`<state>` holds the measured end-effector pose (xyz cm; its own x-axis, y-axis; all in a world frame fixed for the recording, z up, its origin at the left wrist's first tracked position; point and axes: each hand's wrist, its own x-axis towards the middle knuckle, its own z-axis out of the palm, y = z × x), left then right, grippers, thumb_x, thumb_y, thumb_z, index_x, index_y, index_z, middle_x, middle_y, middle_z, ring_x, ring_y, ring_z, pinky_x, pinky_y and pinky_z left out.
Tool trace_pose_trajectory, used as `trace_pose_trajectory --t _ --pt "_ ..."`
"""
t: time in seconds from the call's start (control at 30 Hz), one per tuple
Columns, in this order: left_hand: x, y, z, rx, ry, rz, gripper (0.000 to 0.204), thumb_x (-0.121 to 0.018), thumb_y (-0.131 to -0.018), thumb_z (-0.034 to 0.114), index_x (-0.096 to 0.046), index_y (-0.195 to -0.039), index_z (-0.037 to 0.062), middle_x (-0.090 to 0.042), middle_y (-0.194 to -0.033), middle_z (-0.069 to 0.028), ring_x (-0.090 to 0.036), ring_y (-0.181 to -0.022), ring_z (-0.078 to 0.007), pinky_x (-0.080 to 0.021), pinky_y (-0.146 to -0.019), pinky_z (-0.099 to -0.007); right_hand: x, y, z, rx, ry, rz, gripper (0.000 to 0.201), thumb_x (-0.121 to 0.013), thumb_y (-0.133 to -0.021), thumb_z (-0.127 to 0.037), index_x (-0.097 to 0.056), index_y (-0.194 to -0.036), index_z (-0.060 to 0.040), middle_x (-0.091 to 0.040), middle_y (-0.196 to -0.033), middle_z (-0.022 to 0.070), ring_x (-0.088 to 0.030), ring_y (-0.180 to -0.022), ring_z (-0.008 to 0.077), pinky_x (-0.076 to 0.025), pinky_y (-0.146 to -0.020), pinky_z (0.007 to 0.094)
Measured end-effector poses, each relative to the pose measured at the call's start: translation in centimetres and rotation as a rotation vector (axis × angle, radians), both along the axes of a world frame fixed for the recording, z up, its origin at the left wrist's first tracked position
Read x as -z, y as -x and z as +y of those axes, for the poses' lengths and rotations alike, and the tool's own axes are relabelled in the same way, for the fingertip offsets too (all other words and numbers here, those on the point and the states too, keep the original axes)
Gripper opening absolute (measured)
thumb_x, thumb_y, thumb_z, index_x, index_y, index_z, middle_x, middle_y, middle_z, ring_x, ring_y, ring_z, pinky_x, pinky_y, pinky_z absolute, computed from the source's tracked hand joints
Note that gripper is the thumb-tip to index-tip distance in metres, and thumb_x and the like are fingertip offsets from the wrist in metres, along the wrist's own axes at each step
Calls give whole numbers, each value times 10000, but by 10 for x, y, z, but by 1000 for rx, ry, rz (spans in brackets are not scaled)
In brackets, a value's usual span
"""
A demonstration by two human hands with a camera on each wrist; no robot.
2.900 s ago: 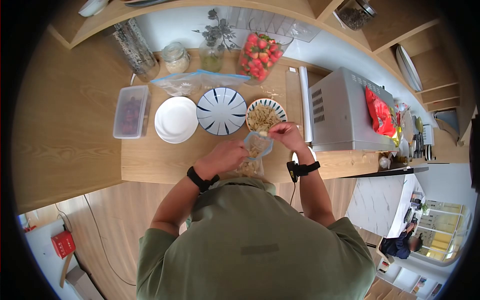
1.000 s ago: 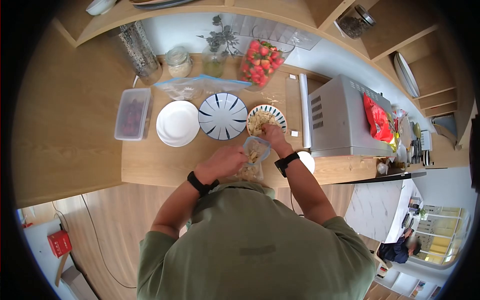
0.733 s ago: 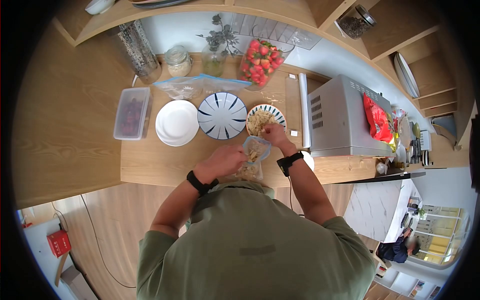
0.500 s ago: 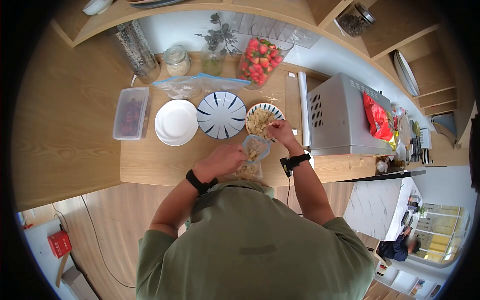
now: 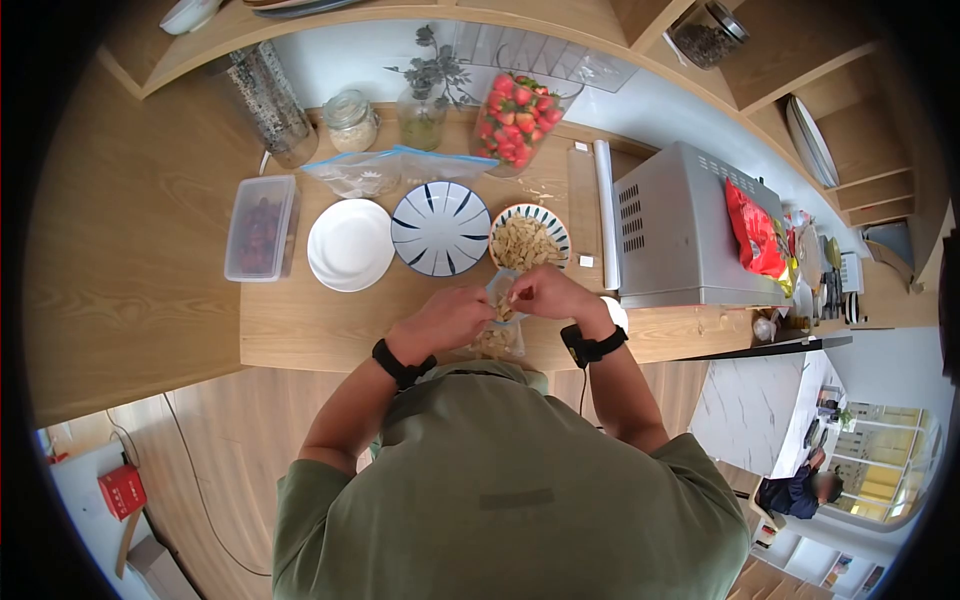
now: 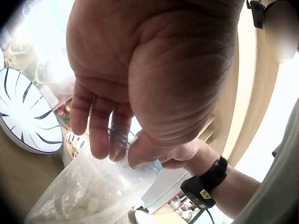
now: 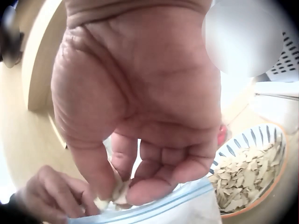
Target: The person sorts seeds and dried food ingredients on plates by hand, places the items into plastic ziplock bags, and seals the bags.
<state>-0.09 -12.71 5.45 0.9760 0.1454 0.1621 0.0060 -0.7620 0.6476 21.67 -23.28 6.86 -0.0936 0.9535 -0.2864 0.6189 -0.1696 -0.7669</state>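
Observation:
The left hand (image 5: 448,322) pinches the rim of a clear zip bag (image 5: 497,340) with pale pieces inside; the left wrist view shows its thumb and fingers on the bag (image 6: 88,191). At the bag's mouth, the right hand (image 5: 552,296) pinches a few pale slices (image 7: 117,193) between thumb and fingers, just above the blue zip edge (image 7: 163,205). Behind the bag stands a striped bowl with an orange rim (image 5: 564,232), holding many pale slices (image 7: 245,175).
Left of the bowl are a blue-striped plate (image 5: 441,228), a white plate (image 5: 351,245) and a lidded box (image 5: 262,228). Behind stand zip bags (image 5: 365,175), a jar (image 5: 350,121) and a strawberry container (image 5: 518,118). A grey appliance (image 5: 680,235) is at the right.
The right hand has moved from the bowl's front edge down and left to the bag's mouth, holding slices. The left hand has stayed at the bag.

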Motion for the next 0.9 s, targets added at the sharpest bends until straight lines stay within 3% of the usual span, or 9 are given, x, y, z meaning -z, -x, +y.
trace_pose_trajectory --t 0.03,0.1,0.33,0.4,0.43,0.5,0.6,0.73,0.9 --pt "1 0 0 7 -9 -6 74 -646 -796 99 -701 -842 87 -617 -890 -72 -622 -846 -289 -506 -731 -410 2 5 -1 1 -1 0 121 -739 -738 -120 -702 -823 -43 -663 -708 110 -637 -650 181 -492 -609 304" --pt "-1 0 0 14 -20 -9 74 -646 -792 95 -701 -840 88 -616 -888 -72 -622 -844 -289 -506 -729 -409 5 14 -4 -54 -56 -269 126 -738 -732 -133 -710 -833 -62 -655 -707 133 -639 -650 240 -497 -616 321" --pt "-1 3 0 16 -21 -6 92 -649 -784 87 -704 -856 96 -611 -884 -74 -619 -851 -287 -507 -730 -406 -5 17 4 11 52 -43 151 -718 -737 -122 -724 -875 -61 -680 -748 143 -676 -692 270 -524 -636 358" --pt "-3 3 -1 14 -17 -4 99 -649 -784 87 -705 -865 97 -610 -888 -73 -618 -854 -287 -506 -731 -407 27 -5 6 331 -149 204 183 -727 -753 -156 -697 -889 -38 -667 -729 160 -676 -688 262 -535 -656 338" --pt "-3 3 -1 12 -12 -2 107 -649 -784 87 -706 -874 99 -609 -893 -72 -616 -857 -288 -506 -732 -408 33 -17 10 332 -151 201 183 -727 -753 -156 -697 -889 -38 -667 -729 160 -676 -688 262 -535 -656 338" --pt "-3 3 -3 17 -3 -6 113 -648 -785 86 -706 -880 103 -608 -898 -71 -615 -861 -288 -505 -732 -409 46 -38 14 586 -93 -305 327 -767 -715 -238 -679 -944 -21 -685 -805 184 -689 -767 299 -550 -715 356" --pt "-7 3 -3 21 -11 12 121 -644 -789 86 -707 -891 110 -608 -911 -68 -613 -869 -288 -504 -732 -409 85 -55 14 422 -67 -562 490 -799 -667 -297 -651 -1023 5 -687 -900 210 -675 -860 353 -543 -764 400" --pt "-4 4 -3 6 -23 19 124 -636 -798 86 -707 -894 118 -611 -916 -67 -614 -874 -286 -505 -732 -406 91 -46 16 373 -20 -524 525 -808 -651 -286 -635 -1049 9 -678 -944 223 -653 -905 384 -530 -799 425" --pt "-4 5 -3 -2 -21 8 114 -637 -801 93 -707 -887 117 -614 -910 -66 -617 -869 -281 -506 -734 -407 113 -46 18 355 -237 -525 450 -814 -637 -234 -644 -975 8 -681 -898 206 -658 -854 368 -533 -760 416"
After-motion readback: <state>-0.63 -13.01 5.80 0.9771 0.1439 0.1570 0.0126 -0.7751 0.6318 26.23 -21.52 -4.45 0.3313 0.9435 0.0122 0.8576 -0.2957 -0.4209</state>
